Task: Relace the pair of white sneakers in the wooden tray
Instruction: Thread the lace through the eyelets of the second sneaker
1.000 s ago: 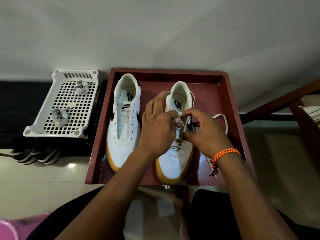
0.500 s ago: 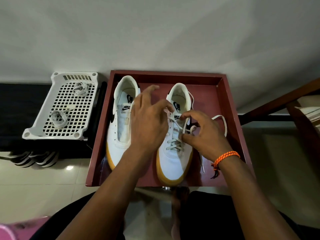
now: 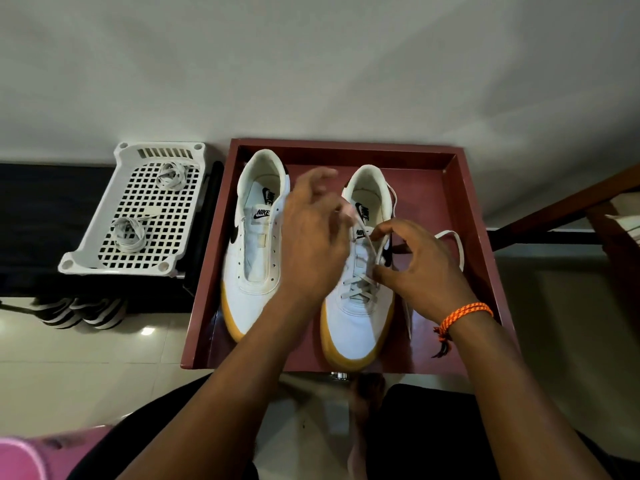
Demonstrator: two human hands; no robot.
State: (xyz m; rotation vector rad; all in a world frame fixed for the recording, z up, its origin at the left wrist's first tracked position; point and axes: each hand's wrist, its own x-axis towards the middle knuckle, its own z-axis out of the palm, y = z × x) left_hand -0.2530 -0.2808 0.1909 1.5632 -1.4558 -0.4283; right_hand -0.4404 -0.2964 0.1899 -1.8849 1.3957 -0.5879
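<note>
1. My right hand (image 3: 420, 271) pinches the lace (image 3: 379, 249) above the right-frame sneaker (image 3: 358, 320), keeping tension.
2. My left hand (image 3: 313, 244) is blurred; I cannot tell its grip.
3. Both sneakers sit in the wooden tray (image 3: 474, 237), frame centre; the unlaced sneaker (image 3: 254, 258) waits.

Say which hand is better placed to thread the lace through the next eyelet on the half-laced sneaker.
Likely the right hand: it pinches the lace beside the half-laced sneaker and its open eyelets. The left hand is blurred above the sneaker, fingers spread, apparently holding nothing.
</note>
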